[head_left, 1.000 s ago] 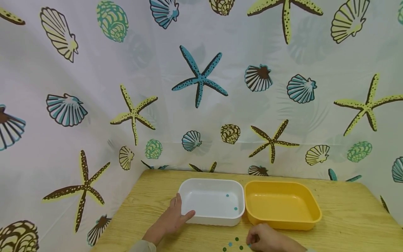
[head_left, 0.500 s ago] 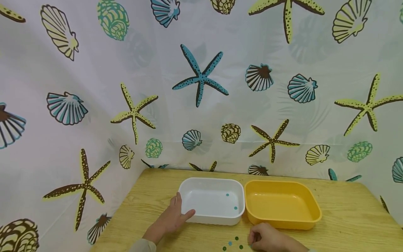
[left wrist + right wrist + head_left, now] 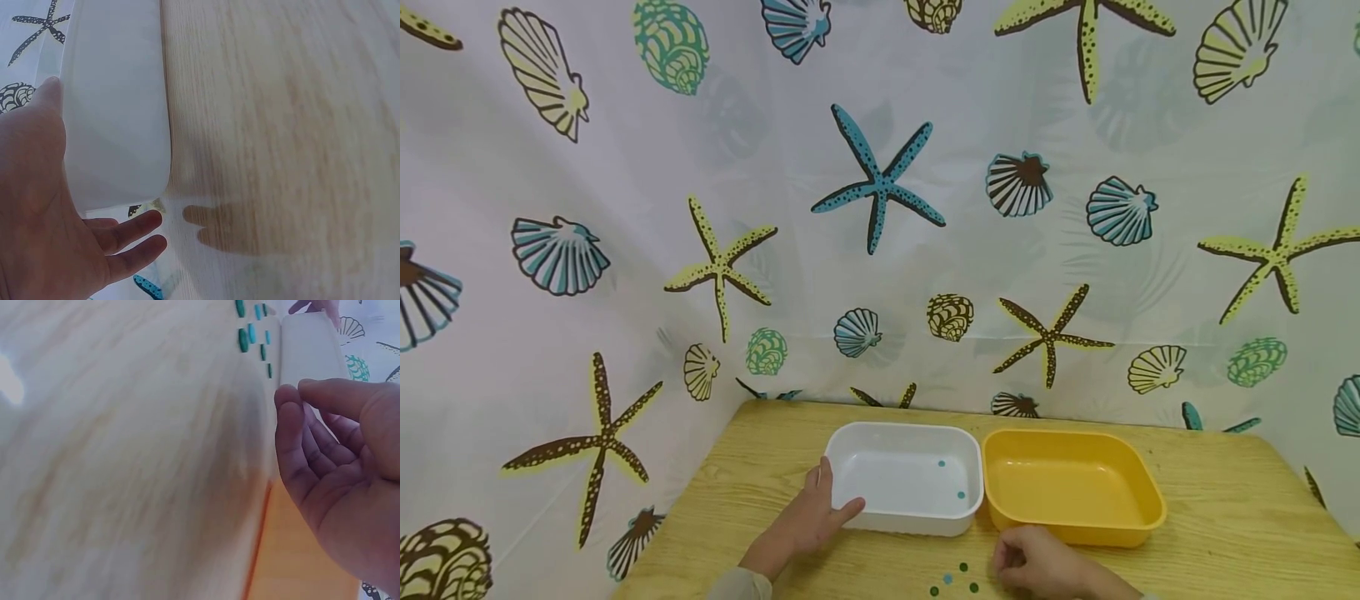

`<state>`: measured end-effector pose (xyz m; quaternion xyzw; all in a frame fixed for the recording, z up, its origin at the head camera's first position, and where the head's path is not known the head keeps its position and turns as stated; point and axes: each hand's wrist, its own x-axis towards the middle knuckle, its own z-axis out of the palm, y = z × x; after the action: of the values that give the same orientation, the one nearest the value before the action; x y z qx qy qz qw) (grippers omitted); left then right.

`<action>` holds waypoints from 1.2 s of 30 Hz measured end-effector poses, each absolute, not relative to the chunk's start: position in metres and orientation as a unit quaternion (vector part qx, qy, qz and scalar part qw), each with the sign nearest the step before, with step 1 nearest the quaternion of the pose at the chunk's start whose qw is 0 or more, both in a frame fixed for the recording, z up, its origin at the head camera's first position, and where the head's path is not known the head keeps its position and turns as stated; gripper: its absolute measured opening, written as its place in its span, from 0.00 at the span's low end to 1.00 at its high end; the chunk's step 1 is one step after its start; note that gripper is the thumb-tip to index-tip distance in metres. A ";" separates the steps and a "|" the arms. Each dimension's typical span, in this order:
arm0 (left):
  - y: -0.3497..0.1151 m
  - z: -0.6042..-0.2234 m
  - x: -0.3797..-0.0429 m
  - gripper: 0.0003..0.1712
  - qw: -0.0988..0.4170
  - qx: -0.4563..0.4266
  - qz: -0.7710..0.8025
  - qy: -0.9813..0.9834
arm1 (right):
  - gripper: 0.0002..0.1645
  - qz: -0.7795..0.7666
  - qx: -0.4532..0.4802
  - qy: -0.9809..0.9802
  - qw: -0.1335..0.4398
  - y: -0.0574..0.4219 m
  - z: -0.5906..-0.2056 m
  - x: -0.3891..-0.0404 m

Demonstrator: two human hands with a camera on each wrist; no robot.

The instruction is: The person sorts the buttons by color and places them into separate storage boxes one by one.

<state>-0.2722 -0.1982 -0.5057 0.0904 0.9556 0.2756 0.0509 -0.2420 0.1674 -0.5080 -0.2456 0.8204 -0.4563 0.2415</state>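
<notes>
At the trays (image 3: 902, 524), hands (image 3: 808, 521) apart

Sea-print cloth (image 3: 917, 275) around a wooden table (image 3: 1232, 500)

The white cloth rises behind the table and along both sides, printed with starfish (image 3: 880, 185) and shells (image 3: 1120, 211) in blue, yellow and brown. A bright glare (image 3: 9, 378) shines on the table.

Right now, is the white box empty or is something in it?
Not empty: the head view shows two little blue dots inside the white box, both toward its right end.
</notes>
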 end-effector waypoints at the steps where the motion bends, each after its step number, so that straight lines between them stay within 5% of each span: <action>1: -0.198 -0.506 -0.272 0.62 0.051 0.091 0.275 0.956 | 0.03 -0.453 -0.247 0.823 0.237 0.167 -0.507 -0.242; 18: -0.198 -0.504 -0.272 0.61 0.047 0.089 0.264 0.959 | 0.05 -0.479 -0.286 0.812 0.172 0.155 -0.473 -0.250; 36: -0.196 -0.503 -0.272 0.60 0.043 0.092 0.259 0.961 | 0.05 -0.495 -0.252 0.814 0.169 0.143 -0.458 -0.273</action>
<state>-0.2720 -0.1960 -0.5029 0.0917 0.9606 0.2590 0.0432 -0.2725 0.1435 -0.4581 -0.2517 0.8140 -0.4955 0.1691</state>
